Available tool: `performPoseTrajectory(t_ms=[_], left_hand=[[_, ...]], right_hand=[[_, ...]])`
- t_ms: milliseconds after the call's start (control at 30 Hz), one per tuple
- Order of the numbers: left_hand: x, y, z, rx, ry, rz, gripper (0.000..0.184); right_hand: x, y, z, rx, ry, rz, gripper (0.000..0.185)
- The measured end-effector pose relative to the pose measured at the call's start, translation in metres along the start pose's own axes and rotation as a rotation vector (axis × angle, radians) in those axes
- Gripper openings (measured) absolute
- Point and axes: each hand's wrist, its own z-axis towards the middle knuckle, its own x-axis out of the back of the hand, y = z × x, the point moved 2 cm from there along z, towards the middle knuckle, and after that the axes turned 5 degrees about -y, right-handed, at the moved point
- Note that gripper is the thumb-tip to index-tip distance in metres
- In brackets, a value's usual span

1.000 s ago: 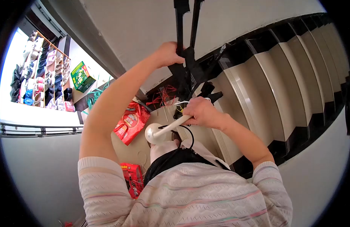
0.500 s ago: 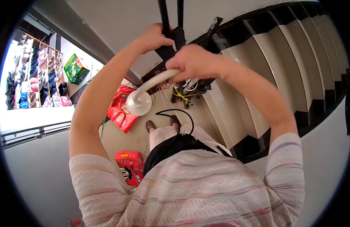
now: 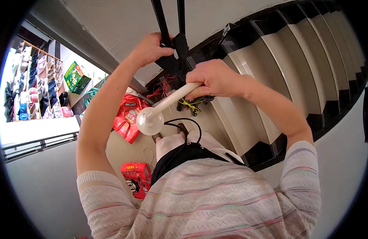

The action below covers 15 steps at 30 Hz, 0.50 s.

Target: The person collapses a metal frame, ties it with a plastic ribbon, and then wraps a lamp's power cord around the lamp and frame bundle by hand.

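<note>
My left hand (image 3: pixel 152 51) is closed around one of two upright black bars (image 3: pixel 160 20), beside a flat black piece (image 3: pixel 168 63) at their lower end. In my right hand (image 3: pixel 219 79) is a white rod (image 3: pixel 174 99), gripped near its upper end. A round white disc (image 3: pixel 150 124) forms the rod's lower end, tilted toward me. Behind my right hand, red cords (image 3: pixel 164 85) and a yellow cord (image 3: pixel 190 106) lie among dark parts, partly hidden. A black cable loop (image 3: pixel 198 127) stands out at my waist.
Stairs (image 3: pixel 283 59) with black edging rise on the right. On the floor lie a red bag (image 3: pixel 126 119) and a second red package (image 3: pixel 135 179). A shoe rack (image 3: pixel 40 85) and a green box (image 3: pixel 75 77) are visible at the left, beyond a low wall.
My right hand has moved down and slightly right with the white rod, and the disc has shifted lower. My left hand keeps its hold on the bar.
</note>
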Motion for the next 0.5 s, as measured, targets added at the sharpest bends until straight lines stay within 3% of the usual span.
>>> performPoseTrajectory(t_ms=[167, 367, 500], left_hand=[[0.002, 0.005, -0.006, 0.043, -0.009, 0.067, 0.032], [-0.001, -0.010, -0.007, 0.019, 0.050, -0.037, 0.023], [0.003, -0.008, -0.011, 0.053, 0.037, -0.001, 0.022]], right_hand=[[-0.007, 0.001, -0.016, 0.054, 0.130, 0.005, 0.029], [0.001, -0.011, -0.022, 0.089, -0.001, -0.029, 0.040], [0.007, -0.019, -0.015, 0.165, 0.085, -0.034, 0.039]])
